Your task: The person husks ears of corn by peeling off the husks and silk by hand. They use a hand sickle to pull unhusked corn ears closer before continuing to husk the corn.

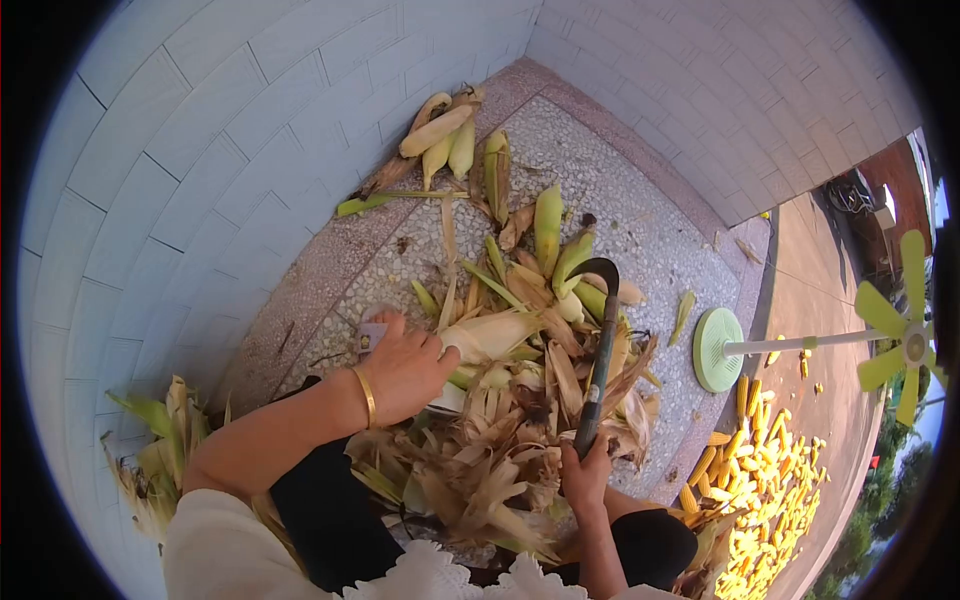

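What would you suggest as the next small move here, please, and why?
I would probably draw the pale husk back with the left hand: its fingers already hold it, while the right hand grips the sickle with its curved blade apart from them.

Pale tiled walls point(230, 120) in a corner, speckled floor point(640, 210), pinkish border point(285, 305), sunlit ground point(812, 265) beyond.

tiled porch point(640, 200), corn heap point(762, 500) outside
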The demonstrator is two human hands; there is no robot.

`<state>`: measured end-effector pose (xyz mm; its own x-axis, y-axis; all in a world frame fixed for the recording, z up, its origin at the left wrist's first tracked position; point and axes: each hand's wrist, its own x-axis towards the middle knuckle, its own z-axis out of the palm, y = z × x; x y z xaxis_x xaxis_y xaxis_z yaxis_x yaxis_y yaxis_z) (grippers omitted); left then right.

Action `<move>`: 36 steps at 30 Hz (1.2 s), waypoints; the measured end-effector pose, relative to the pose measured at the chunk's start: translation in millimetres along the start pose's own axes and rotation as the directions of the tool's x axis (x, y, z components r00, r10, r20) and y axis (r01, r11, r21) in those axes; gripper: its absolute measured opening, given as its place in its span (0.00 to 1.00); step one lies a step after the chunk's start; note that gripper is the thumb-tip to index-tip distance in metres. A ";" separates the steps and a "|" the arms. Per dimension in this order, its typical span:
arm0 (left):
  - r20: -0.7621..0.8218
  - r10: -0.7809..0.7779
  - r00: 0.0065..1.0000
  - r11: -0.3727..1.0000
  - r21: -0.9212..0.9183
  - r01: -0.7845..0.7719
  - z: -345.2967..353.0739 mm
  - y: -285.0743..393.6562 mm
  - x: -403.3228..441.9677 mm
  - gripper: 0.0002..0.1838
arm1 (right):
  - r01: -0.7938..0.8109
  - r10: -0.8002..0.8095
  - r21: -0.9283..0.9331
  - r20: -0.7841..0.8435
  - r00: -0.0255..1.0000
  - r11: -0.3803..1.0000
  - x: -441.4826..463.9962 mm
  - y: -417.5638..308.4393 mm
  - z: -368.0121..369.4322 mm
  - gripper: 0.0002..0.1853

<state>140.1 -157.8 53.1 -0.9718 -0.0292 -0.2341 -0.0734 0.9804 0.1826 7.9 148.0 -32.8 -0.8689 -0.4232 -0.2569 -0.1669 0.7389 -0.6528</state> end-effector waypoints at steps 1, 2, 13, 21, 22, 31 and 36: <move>-0.012 0.027 1.000 0.999 -0.037 -0.028 -1.3 -1.2 -2.2 0.20 | 0.013 -0.013 0.001 0.010 1.000 1.000 18.8 -9.4 6.2 0.17; -0.018 0.007 1.000 0.999 -0.033 -0.008 -3.4 -1.9 -4.4 0.20 | 0.156 -0.156 0.001 -0.013 0.988 0.988 44.9 -19.4 15.4 0.16; 0.004 -0.036 0.999 0.999 0.005 0.036 9.3 -37.9 -31.3 0.26 | 0.088 -0.210 0.493 0.196 0.958 0.865 347.4 -231.9 237.7 0.16; 0.018 -0.047 0.999 0.996 -0.081 0.049 8.3 -48.0 -34.0 0.24 | 0.144 -0.216 0.249 0.296 0.930 0.958 407.7 -203.3 297.4 0.21; 0.018 -0.047 0.999 0.995 -0.089 0.048 9.2 -49.3 -34.2 0.24 | 0.184 -0.241 0.211 0.292 0.925 0.960 399.4 -180.6 289.5 0.21; 0.000 -0.029 1.000 0.995 -0.092 0.029 -2.6 -50.1 -23.0 0.24 | 0.146 -0.184 0.136 0.328 0.927 0.980 166.0 -27.5 95.9 0.11; 0.093 0.004 0.996 0.983 -0.185 0.013 -16.6 -46.5 -0.2 0.25 | 0.363 -0.376 0.100 0.176 0.910 0.926 217.1 -56.0 118.1 0.12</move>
<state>140.0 -206.6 60.6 -0.9470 -0.0071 -0.3212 -0.1266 0.9271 0.3527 -116.3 -47.1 -136.2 -0.6458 -0.7550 -0.1136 -0.4235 0.4780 -0.7696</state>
